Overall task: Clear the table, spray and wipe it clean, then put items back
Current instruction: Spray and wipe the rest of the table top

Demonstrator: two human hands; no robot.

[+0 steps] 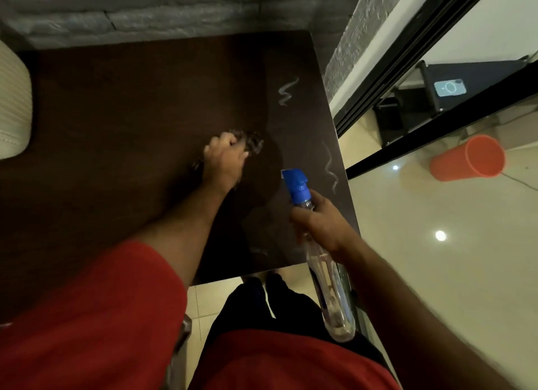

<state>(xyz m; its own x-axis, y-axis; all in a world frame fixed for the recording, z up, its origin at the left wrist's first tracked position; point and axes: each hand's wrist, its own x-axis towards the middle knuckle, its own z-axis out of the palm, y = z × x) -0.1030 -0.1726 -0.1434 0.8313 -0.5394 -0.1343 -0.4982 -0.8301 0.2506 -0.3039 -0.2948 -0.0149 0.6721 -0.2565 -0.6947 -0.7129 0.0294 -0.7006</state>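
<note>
Seen from the head camera, the dark wooden table [122,133] fills the upper left of the view, set against a grey brick wall [145,8]. The left hand [225,159] reaches out over the tabletop with its fingers curled round a dark patterned cloth [251,143], which it presses onto the wood near the table's right side; the cloth is blurred. The right hand [321,220] grips the neck of a clear spray bottle [332,290] just below its blue trigger head [297,185], held over the table's near right corner. Pale squiggled streaks [286,92] lie on the table's right edge. On the tiled floor [436,273] to the right lies an orange cup [470,158], tipped on its side.
</note>
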